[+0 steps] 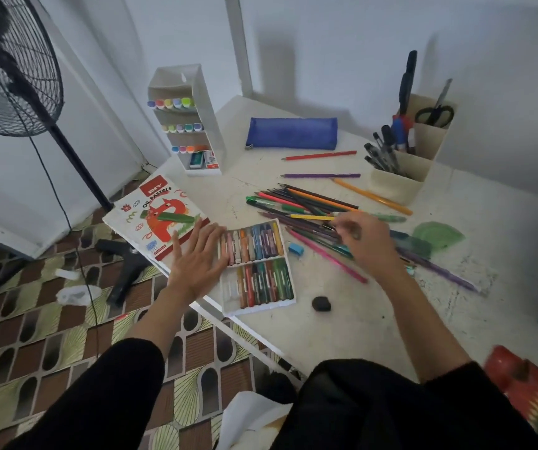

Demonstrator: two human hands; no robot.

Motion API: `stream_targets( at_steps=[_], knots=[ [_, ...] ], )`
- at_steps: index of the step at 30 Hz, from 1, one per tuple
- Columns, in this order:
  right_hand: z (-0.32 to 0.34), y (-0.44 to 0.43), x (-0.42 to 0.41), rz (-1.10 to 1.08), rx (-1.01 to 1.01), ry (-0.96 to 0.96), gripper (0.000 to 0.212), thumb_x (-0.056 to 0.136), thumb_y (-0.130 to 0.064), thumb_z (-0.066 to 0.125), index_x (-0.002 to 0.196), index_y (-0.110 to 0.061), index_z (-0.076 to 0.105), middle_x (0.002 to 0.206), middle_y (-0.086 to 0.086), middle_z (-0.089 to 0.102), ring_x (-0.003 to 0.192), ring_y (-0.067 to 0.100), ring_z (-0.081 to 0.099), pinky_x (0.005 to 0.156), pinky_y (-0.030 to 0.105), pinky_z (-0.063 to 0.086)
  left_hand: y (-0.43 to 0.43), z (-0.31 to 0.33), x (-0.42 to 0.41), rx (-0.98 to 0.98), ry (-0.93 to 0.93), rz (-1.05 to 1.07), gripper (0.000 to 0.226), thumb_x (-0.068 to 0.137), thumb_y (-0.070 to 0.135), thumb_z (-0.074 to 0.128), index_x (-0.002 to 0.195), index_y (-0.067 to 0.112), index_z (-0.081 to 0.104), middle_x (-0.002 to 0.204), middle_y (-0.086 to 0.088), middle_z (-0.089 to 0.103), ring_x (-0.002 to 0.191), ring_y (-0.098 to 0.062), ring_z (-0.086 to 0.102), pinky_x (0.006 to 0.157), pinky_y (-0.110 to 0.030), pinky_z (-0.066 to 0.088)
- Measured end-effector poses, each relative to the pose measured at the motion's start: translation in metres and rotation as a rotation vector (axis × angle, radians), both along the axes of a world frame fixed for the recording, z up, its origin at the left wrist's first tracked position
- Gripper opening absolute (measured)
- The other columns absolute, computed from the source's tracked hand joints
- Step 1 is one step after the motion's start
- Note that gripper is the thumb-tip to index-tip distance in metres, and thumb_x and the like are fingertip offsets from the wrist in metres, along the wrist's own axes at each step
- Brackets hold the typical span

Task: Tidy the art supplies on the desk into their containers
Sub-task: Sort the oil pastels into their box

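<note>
- Right hand (366, 243): fingers curled down into the coloured pencil pile (306, 203), tips touching the pencils. Cannot tell whether it actually pinches one; the grip is too blurred.
- Pile fans out from under the right fingertips, away from the hand and to its left. A few more pencils run under the palm toward its right.
- Pink pencil (326, 254) lies just left of the right wrist, angled toward the person.
- Blue sharpener (296, 249) sits near it, between the two hands.
- Black eraser lump (321, 303) is on the near side of the right hand, apart from everything.
- Left hand (196, 254): flat, fingers straight and spread, holding nothing. Fingertips reach the left edge of the pastel tray (256, 264).
- The tray sits between the hands, two rows of oil pastels in it, uncovered.
- Oil pastels lid (160, 216) is beyond the left hand, overhanging the desk (374, 336) edge, with the hand over its near corner.
- Beyond the right hand: purple pencil (321, 175), then red pencil (319, 155), each lying alone; orange pencil (371, 196) is off to the right.
- Further out: blue pencil case (292, 133).
- Far right of the right hand: cream organizer (404, 164) holding pens (381, 154) and scissors (434, 113).
- Far beyond the left hand: white marker rack (189, 125), upright.
</note>
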State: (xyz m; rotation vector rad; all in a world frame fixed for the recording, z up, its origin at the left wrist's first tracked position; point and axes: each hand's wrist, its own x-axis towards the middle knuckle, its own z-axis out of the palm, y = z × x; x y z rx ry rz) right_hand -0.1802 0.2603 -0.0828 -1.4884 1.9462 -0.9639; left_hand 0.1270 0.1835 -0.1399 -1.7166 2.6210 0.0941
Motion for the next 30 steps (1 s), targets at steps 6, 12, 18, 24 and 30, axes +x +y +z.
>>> stream_targets(
  at_steps=[6, 12, 18, 24, 30],
  knots=[
    [-0.019, 0.018, -0.100, -0.163, 0.300, 0.346, 0.024, 0.080, -0.017, 0.073, 0.103, -0.016, 0.068, 0.106, 0.015, 0.061, 0.100, 0.029, 0.049, 0.084, 0.036, 0.042, 0.009, 0.001, -0.011, 0.015, 0.058, 0.038, 0.081, 0.082, 0.067, -0.003, 0.146, 0.023, 0.020, 0.158, 0.005, 0.007, 0.140, -0.008, -0.025, 0.105, -0.052, -0.028],
    [-0.012, 0.020, -0.089, -0.107, 0.267, 0.444, 0.036, 0.071, -0.025, 0.081, 0.102, -0.010, 0.070, 0.102, 0.013, 0.064, 0.102, 0.031, 0.049, 0.086, 0.041, 0.045, 0.011, 0.002, -0.025, 0.029, 0.178, 0.083, 0.079, 0.082, 0.068, 0.007, 0.135, 0.017, 0.033, 0.157, 0.003, 0.014, 0.144, -0.010, -0.016, 0.113, -0.052, -0.017],
    [-0.010, 0.029, -0.083, -0.152, 0.232, 0.464, 0.034, 0.076, -0.029, 0.077, 0.104, -0.012, 0.069, 0.101, 0.009, 0.066, 0.100, 0.026, 0.052, 0.080, 0.036, 0.045, 0.010, 0.000, -0.028, 0.023, 0.172, 0.091, 0.077, 0.081, 0.065, -0.001, 0.135, 0.021, 0.030, 0.155, 0.003, 0.017, 0.145, -0.011, -0.012, 0.115, -0.053, -0.011],
    [-0.007, 0.044, -0.097, -0.375, 0.162, 0.535, 0.035, 0.085, -0.028, 0.067, 0.115, -0.010, 0.066, 0.102, 0.013, 0.065, 0.097, 0.029, 0.051, 0.077, 0.038, 0.045, 0.010, -0.003, -0.028, -0.007, 0.148, 0.088, 0.073, 0.082, 0.062, -0.002, 0.131, 0.021, 0.034, 0.155, 0.003, 0.018, 0.146, -0.012, -0.010, 0.113, -0.057, -0.012],
    [-0.012, 0.038, -0.097, -0.437, 0.211, 0.522, 0.038, 0.084, -0.028, 0.068, 0.117, -0.010, 0.066, 0.107, 0.016, 0.064, 0.102, 0.032, 0.052, 0.080, 0.040, 0.047, 0.009, -0.003, -0.026, -0.004, 0.179, 0.075, 0.071, 0.082, 0.062, 0.001, 0.130, 0.022, 0.036, 0.154, 0.003, 0.022, 0.146, -0.013, -0.007, 0.116, -0.053, -0.006]
  ],
)
